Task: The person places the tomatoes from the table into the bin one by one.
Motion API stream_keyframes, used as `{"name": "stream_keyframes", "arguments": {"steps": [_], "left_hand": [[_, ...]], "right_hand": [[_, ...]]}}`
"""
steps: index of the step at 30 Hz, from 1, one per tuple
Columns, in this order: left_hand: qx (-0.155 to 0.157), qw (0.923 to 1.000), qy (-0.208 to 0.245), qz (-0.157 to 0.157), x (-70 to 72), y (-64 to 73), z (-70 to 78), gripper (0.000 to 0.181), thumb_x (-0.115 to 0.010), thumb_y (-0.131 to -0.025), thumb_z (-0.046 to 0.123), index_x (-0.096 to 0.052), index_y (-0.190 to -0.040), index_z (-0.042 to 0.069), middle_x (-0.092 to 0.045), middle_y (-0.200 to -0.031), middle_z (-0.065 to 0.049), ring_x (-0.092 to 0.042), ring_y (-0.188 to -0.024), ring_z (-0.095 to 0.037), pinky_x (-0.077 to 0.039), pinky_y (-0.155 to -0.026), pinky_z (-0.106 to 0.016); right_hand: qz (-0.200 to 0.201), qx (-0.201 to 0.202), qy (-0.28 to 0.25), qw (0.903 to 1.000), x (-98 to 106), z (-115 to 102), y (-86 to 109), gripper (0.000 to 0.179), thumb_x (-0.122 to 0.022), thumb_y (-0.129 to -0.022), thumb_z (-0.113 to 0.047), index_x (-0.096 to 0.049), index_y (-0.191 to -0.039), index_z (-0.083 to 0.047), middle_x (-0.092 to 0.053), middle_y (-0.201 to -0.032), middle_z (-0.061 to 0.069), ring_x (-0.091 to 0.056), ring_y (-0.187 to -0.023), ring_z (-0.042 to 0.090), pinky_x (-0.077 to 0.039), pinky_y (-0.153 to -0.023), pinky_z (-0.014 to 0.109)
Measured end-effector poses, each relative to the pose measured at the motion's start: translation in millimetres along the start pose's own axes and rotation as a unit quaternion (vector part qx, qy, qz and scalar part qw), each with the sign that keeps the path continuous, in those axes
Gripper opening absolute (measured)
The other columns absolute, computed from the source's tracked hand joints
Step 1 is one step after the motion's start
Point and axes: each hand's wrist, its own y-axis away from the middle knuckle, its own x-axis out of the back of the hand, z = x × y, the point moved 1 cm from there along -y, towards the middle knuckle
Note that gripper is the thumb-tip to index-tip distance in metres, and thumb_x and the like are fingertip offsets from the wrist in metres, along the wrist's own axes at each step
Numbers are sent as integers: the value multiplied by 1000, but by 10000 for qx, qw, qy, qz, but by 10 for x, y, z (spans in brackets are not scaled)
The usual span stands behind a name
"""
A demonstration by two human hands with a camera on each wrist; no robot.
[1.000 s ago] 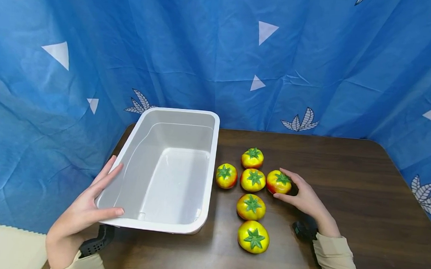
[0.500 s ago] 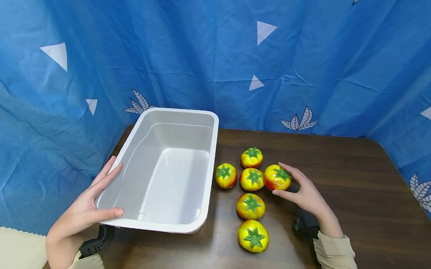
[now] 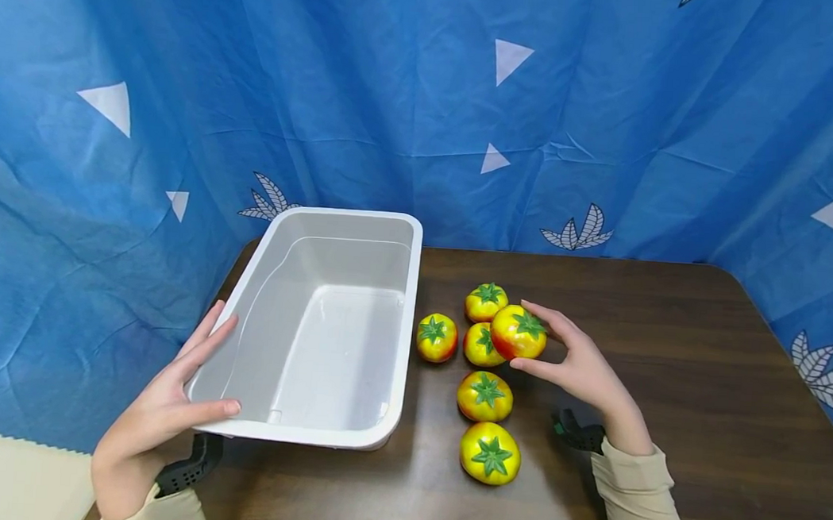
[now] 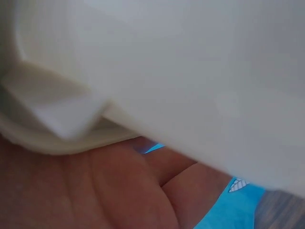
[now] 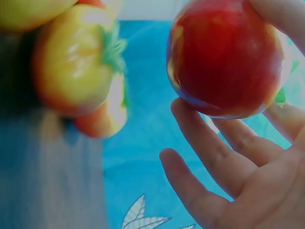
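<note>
In the head view my right hand (image 3: 578, 361) holds a yellow-and-red toy tomato (image 3: 518, 332) between thumb and fingers, its green star-shaped top showing. Its red underside (image 5: 226, 57) fills the upper part of the right wrist view, with fingertips at its edge. The held tomato is raised and partly covers another tomato (image 3: 481, 343) behind it. At the left, my left hand (image 3: 156, 419) grips the near left corner of a white plastic tub (image 3: 402, 354), fingers over the side rim and thumb over the front rim. My left palm (image 4: 119, 191) lies under the tub's rim in the left wrist view.
Several more toy tomatoes stand right of the tub: one near its wall (image 3: 437, 338), one at the back (image 3: 486, 302), two closer to me (image 3: 484, 396). A brown wooden table (image 3: 721, 438) bears everything. A blue curtain (image 3: 455, 103) hangs behind.
My right hand has lifted the tomato off the table and carried it left, over the middle of the group. The left hand and the tub have stayed in place.
</note>
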Motion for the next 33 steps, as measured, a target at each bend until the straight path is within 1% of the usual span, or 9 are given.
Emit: {"name": "stream_keyframes", "arguments": {"steps": [4, 8, 14, 16, 22, 27, 30, 33], "left_hand": [[-38, 10000, 13, -16, 4, -3, -3, 96, -70, -69, -14, -21, -149, 5, 6, -158, -4, -6, -139, -12, -25, -90, -12], [-49, 9999, 88, -31, 3, -5, -3, 95, -69, -70, -15, -21, -149, 5, 6, -157, -4, -5, -139, -12, -25, -91, -12], [-73, 9999, 77, -28, 9, -4, -4, 95, -69, -70, -15, -21, -149, 5, 6, -157, -4, -4, -140, -13, -25, -92, -12], [-84, 9999, 62, -31, 11, -4, -2, 95, -70, -70, -15, -21, -149, 5, 6, -157, -5, -4, -140, -14, -24, -92, -12], [-116, 9999, -4, -19, 16, -9, 6, 95, -70, -69, -14, -22, -149, 4, 6, -157, -5, -4, -140, -14, -24, -93, -12], [-99, 9999, 31, -14, 12, -6, 12, 95, -70, -69, -14, -22, -149, 4, 6, -157, -5, -4, -140, -14, -24, -92, -12], [-99, 9999, 51, -13, 8, -6, 13, 94, -69, -69, -15, -22, -149, 4, 6, -157, -5, -4, -140, -15, -24, -93, -12], [-85, 9999, 58, -15, 5, -6, 12, 94, -69, -70, -14, -21, -149, 4, 6, -157, -5, -4, -140, -14, -24, -92, -12]], "right_hand": [[47, 99, -42, 9999, -11, -123, -37, 76, -78, -78, -29, -40, -142, -20, -40, -142, 5, -42, -122, 28, -37, -95, 54], [80, 244, -157, 9995, -28, -260, -66, 76, -78, -77, -26, -40, -142, -21, -40, -143, 2, -41, -123, 26, -36, -97, 53], [26, 432, -297, 9986, -89, -418, -103, 75, -78, -78, -21, -40, -142, -23, -43, -139, 0, -45, -119, 21, -39, -95, 49], [6, 456, -383, 9982, -109, -464, -109, 75, -78, -77, -20, -40, -142, -23, -43, -139, -1, -45, -119, 20, -40, -95, 48], [-88, 446, -598, 9972, -177, -606, -118, 73, -79, -77, -22, -42, -140, -25, -40, -142, 1, -42, -123, 25, -38, -95, 53], [-197, 500, -719, 9960, -251, -706, -138, 74, -79, -77, -24, -42, -140, -26, -41, -142, -2, -42, -123, 23, -41, -93, 50], [-231, 542, -863, 9945, -294, -774, -138, 74, -79, -76, -25, -42, -140, -29, -41, -141, -4, -44, -120, 22, -43, -91, 48], [-266, 547, -931, 9938, -341, -839, -132, 76, -80, -75, -27, -42, -139, -35, -42, -139, -6, -44, -119, 20, -43, -91, 49]]}}
